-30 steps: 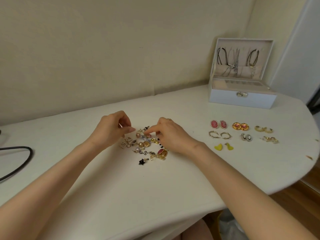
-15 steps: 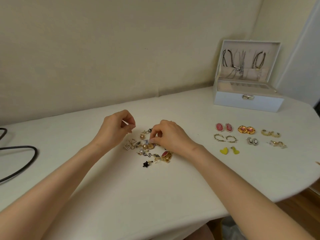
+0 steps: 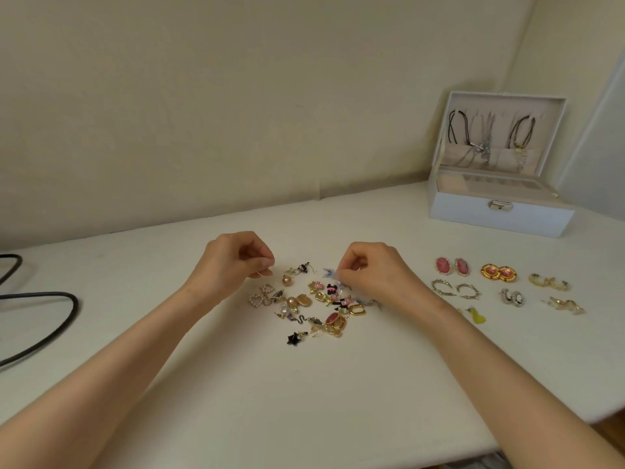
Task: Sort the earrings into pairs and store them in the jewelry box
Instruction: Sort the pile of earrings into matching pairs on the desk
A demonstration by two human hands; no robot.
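A heap of mixed earrings lies on the white table between my hands. My right hand hovers at the heap's right edge, fingertips pinched on a small pale blue earring. My left hand is curled at the heap's left edge; a thin pale bit shows at its fingertips, and what it is I cannot make out. Sorted pairs lie in rows to the right: pink ovals, gold rounds, gold hoops, spiky hoops, silver ovals, yellow hearts. The white jewelry box stands open at the back right.
Necklaces hang inside the box lid. A black cable loops over the table's left side. The wall runs close behind the table. The table's curved front edge drops off at the lower right, with wooden floor below.
My right hand has lifted from the heap with the pale blue earring pinched in its fingertips. The left hand stays curled in place. The view has shifted slightly left.
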